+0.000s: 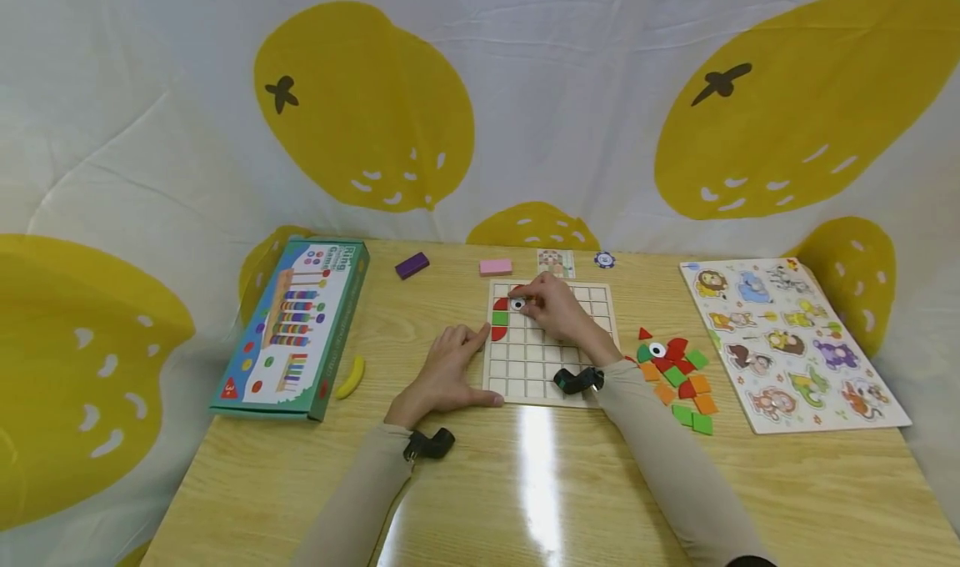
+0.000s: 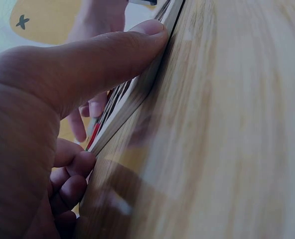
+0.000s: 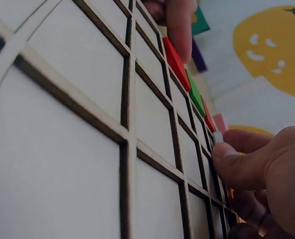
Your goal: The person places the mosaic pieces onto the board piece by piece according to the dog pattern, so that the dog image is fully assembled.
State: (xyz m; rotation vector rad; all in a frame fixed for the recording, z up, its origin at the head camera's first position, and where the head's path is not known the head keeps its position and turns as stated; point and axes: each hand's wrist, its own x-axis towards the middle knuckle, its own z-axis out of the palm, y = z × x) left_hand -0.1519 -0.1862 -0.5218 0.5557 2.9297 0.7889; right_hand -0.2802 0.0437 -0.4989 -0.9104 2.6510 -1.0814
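Observation:
A wooden grid board (image 1: 517,367) lies on the table. Its left column bears a red rounded tile (image 1: 499,333), a green square tile (image 1: 499,318) and another red rounded tile (image 1: 500,304). My right hand (image 1: 558,310) pinches a small eye tile (image 1: 517,303), white with a dark centre, over the board's upper left cells. In the right wrist view, the edge of that pale tile (image 3: 218,137) shows between thumb and index finger. My left hand (image 1: 448,368) rests against the board's left side, thumb stretched along the near edge; its fingertips touch the frame.
Loose red, green and orange tiles (image 1: 703,403) lie right of the board, beside an animal puzzle (image 1: 806,342). A game box (image 1: 300,325) and toy banana (image 1: 350,378) stand left. Behind are purple (image 1: 412,265) and pink blocks (image 1: 496,267), a pattern card (image 1: 555,263) and a chip (image 1: 604,259).

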